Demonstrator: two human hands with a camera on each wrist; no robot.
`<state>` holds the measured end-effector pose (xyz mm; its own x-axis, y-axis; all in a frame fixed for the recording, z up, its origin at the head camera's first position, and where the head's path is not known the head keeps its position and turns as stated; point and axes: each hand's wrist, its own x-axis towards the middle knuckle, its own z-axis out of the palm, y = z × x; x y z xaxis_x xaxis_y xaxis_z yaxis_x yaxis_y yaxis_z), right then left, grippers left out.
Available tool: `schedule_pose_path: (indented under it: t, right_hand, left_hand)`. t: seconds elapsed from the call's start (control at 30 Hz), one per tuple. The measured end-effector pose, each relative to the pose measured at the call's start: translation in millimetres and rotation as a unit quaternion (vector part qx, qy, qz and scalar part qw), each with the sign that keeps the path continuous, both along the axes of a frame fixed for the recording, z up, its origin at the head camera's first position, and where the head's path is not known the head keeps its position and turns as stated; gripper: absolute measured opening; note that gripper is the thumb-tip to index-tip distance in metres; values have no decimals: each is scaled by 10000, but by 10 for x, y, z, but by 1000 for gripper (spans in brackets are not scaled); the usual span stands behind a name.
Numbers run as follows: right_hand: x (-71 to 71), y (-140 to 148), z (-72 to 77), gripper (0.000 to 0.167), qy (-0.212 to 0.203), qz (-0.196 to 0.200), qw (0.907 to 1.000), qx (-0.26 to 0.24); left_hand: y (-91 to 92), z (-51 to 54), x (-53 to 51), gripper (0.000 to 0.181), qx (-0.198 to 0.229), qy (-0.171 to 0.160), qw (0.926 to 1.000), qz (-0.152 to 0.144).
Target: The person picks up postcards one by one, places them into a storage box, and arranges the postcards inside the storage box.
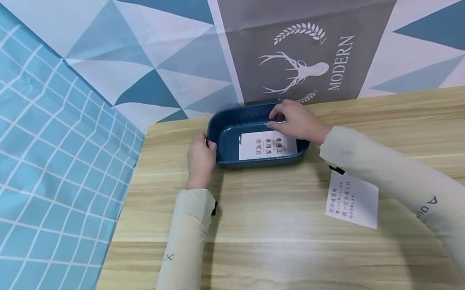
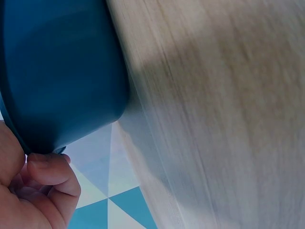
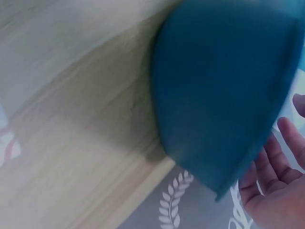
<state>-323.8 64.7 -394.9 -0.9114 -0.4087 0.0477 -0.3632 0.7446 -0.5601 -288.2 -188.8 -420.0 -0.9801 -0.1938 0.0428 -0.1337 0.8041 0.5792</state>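
Observation:
A dark blue rectangular basin (image 1: 224, 138) stands on the wooden table near the wall. My left hand (image 1: 200, 160) grips the rim at its left end; the left wrist view shows that hand's curled fingers (image 2: 52, 171) against the rim. Inside the basin lies a white card (image 1: 248, 144) with printed characters, flat towards the right. Over the basin's right end is my right hand (image 1: 295, 121), fingers slightly bent just above the card. In the right wrist view its thumb and fingers (image 3: 291, 138) are spread apart beside the rim, with nothing visible between them.
Another white printed card (image 1: 354, 198) lies on the table (image 1: 276, 261), partly under the right forearm. Behind the basin rises a patterned wall covering (image 1: 297, 9) with a deer print. A blue gridded cloth (image 1: 32, 175) hangs along the left side.

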Motion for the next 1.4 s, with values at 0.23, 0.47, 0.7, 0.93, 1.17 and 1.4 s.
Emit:
schedule_pose_path:
  t: [0.23,0.47,0.7,0.93,1.17,1.4]
  right_hand:
    - [90,225,85,34,94,-13,9999,-142]
    - [188,472,115,36,104,-145,9994,-311]
    - [291,686,98,36,45,-281,9982,-522]
    - [420,951,-8,39,68,-268,9981,-544]
    - [587,1153,-137,39,-95,-358,9992,-157]
    - [709,1289,-235,40,-195,-254,9994,90]
  left_hand:
    - [-14,-7,-3,22,-11,0,10000,-36]
    - [-9,3,1,23,-81,4,10000,-36]
    - [-16,-7,1,24,-130,101,9998,-68]
    - [-13,-5,-9,25,-153,81,9998,-85]
    - [-7,3,-10,24,-149,38,9998,-88]
    - [-5,6,3,26,-104,51,9999,-91]
